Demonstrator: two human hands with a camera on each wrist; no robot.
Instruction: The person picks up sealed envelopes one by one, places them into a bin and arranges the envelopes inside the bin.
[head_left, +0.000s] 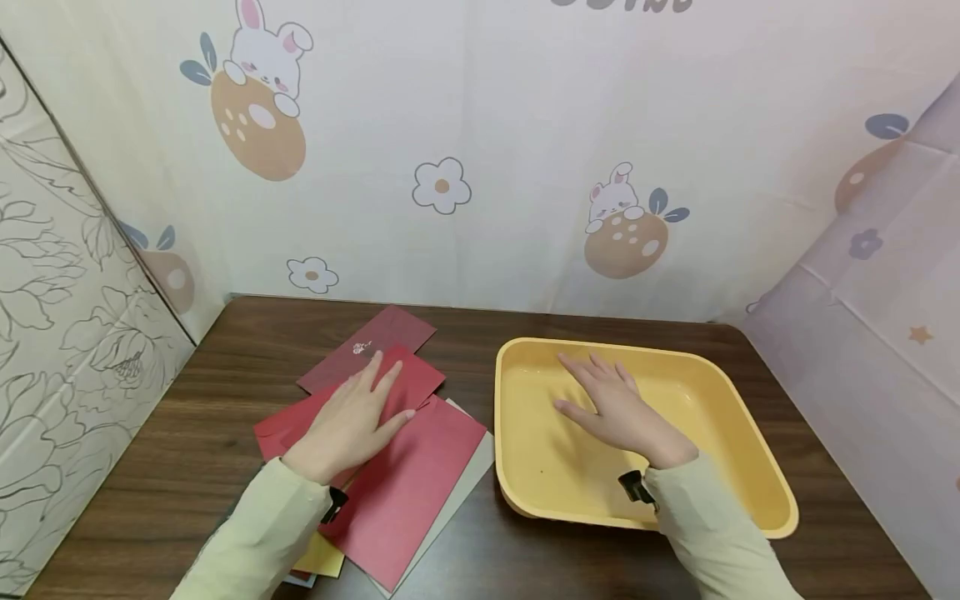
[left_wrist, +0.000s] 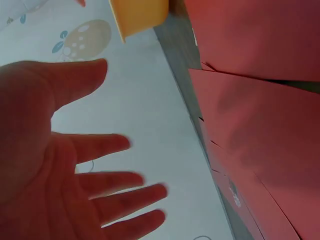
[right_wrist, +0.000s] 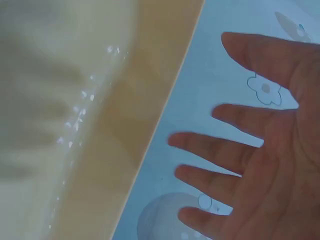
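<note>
Two hands (head_left: 347, 425) (head_left: 618, 414) — envelopes (head_left: 416, 492) under left, tray (head_left: 525, 450) right

Dark table (head_left: 467, 358) — rabbit-print backdrop (head_left: 510, 150)

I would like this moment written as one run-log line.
left hand: open, above red envelopes | right hand: open, above yellow tray | held: nothing | envelopes: overlapping on table, left of tray

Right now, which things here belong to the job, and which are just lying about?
Probably the job:
- overlapping envelopes, below the open left hand
- yellow tray, below the open right hand

Just surroundings:
- dark wooden table
- rabbit-patterned backdrop
</note>
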